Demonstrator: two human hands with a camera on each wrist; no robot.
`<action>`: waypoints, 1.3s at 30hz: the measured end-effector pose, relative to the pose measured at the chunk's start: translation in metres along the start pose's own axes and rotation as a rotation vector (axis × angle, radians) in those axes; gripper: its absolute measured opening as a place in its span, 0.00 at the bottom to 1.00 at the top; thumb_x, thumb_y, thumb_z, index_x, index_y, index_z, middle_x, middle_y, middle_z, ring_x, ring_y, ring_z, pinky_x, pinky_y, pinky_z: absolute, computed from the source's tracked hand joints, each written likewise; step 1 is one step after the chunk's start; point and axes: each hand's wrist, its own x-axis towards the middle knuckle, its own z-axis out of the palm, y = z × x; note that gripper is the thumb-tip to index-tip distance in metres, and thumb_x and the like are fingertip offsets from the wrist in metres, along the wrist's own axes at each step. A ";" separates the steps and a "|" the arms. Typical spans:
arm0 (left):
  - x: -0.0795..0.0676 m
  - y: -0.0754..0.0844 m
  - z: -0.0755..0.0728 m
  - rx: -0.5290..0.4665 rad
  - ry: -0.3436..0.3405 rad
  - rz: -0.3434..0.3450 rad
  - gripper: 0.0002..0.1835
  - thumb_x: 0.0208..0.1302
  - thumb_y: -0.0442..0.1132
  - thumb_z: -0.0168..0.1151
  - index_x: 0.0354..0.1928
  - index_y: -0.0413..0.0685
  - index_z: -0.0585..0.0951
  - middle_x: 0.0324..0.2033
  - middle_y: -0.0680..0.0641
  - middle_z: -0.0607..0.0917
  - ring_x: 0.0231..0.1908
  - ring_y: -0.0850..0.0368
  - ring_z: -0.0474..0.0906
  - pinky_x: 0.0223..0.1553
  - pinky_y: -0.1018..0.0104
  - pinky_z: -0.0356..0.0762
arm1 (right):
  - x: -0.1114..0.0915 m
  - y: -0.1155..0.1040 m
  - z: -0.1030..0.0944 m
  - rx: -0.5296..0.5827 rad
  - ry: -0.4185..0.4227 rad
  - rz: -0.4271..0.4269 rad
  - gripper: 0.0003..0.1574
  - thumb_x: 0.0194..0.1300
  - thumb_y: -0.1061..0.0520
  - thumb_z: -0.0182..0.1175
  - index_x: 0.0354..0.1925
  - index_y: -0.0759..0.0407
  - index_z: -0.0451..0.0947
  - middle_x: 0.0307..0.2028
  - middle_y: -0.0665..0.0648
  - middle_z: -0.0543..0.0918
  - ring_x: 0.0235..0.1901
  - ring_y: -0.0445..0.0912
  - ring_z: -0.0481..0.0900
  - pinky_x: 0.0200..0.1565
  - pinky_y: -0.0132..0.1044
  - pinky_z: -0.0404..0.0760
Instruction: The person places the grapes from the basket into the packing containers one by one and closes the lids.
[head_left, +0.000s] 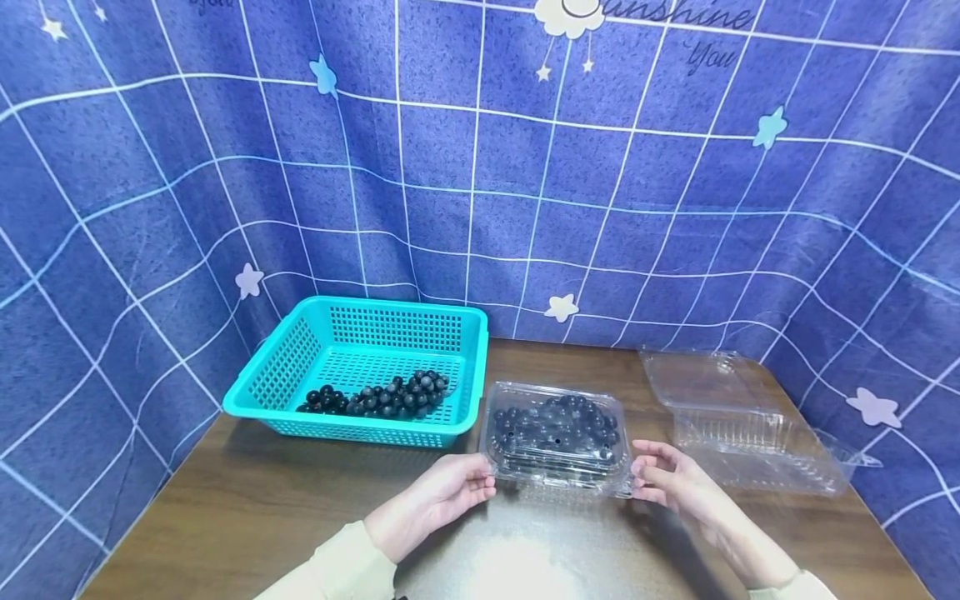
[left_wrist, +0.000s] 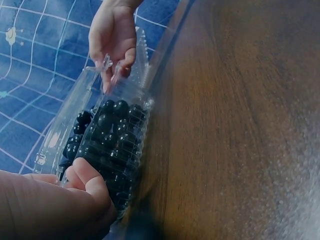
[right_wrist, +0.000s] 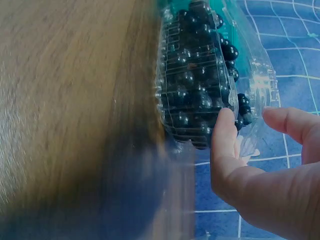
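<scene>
Behind the wooden table (head_left: 247, 508), a blue curtain (head_left: 442, 221) with a white grid and pale stars spans the full width. At the left of the tabletop stands a turquoise perforated basket (head_left: 337, 427), its long side facing the person. A dark grape bunch (head_left: 401, 398) lies along the near part of the basket floor, with further grapes at its left end.

Next in order is the left hand (head_left: 446, 492), extending from a pale sleeve (head_left: 341, 567). Thumb and fingers are curled closely over the near-left corner of a clear plastic box (head_left: 558, 468), with only the thin plastic between them. The box sits on the table just to the right of the basket. Dark grapes (head_left: 555, 421) fill its tray. Its domed lid lies over the fruit; both wrist views show a gap between lid edge and tray rim along the near side, with grapes visible through it.

At the near-right corner of the box is the right hand (head_left: 682, 483). Its grip is looser: thumb and index finger stand apart, the thumb at the tray rim and the index finger beside the lid edge, while other fingers support the corner from behind.

Farther right, a second clear container (head_left: 765, 467) rests with its lid folded back toward the curtain.
</scene>
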 end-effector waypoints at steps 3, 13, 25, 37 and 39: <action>0.000 0.000 0.000 0.004 -0.001 0.002 0.07 0.55 0.26 0.46 0.28 0.46 0.68 0.27 0.49 0.71 0.31 0.59 0.70 0.38 0.71 0.76 | -0.001 0.002 0.000 0.068 -0.002 0.035 0.31 0.66 0.65 0.50 0.61 0.73 0.49 0.38 0.49 0.76 0.36 0.39 0.77 0.46 0.36 0.80; 0.000 0.000 0.001 0.027 0.005 0.020 0.06 0.55 0.25 0.47 0.30 0.44 0.68 0.27 0.48 0.72 0.30 0.59 0.70 0.36 0.71 0.76 | 0.000 0.010 0.000 0.303 -0.143 0.119 0.14 0.69 0.65 0.45 0.51 0.55 0.64 0.39 0.48 0.79 0.39 0.40 0.78 0.50 0.36 0.78; 0.002 -0.003 0.001 0.065 0.014 0.047 0.06 0.50 0.27 0.50 0.29 0.45 0.68 0.25 0.49 0.72 0.28 0.61 0.71 0.34 0.71 0.76 | 0.001 0.015 0.008 0.284 -0.138 0.127 0.18 0.65 0.68 0.46 0.52 0.58 0.56 0.33 0.48 0.76 0.35 0.39 0.78 0.50 0.38 0.78; 0.003 -0.003 0.000 0.105 0.021 0.068 0.07 0.50 0.25 0.50 0.32 0.41 0.69 0.28 0.48 0.74 0.30 0.59 0.72 0.36 0.70 0.78 | 0.000 0.018 0.013 0.147 -0.058 0.128 0.17 0.62 0.68 0.46 0.49 0.62 0.55 0.31 0.49 0.74 0.32 0.39 0.77 0.42 0.34 0.80; 0.003 -0.004 -0.001 0.110 0.023 0.070 0.06 0.50 0.26 0.51 0.32 0.41 0.70 0.28 0.48 0.74 0.30 0.59 0.73 0.36 0.70 0.78 | 0.000 0.018 0.014 0.150 -0.046 0.133 0.17 0.61 0.68 0.46 0.49 0.62 0.55 0.31 0.49 0.74 0.31 0.40 0.77 0.41 0.34 0.80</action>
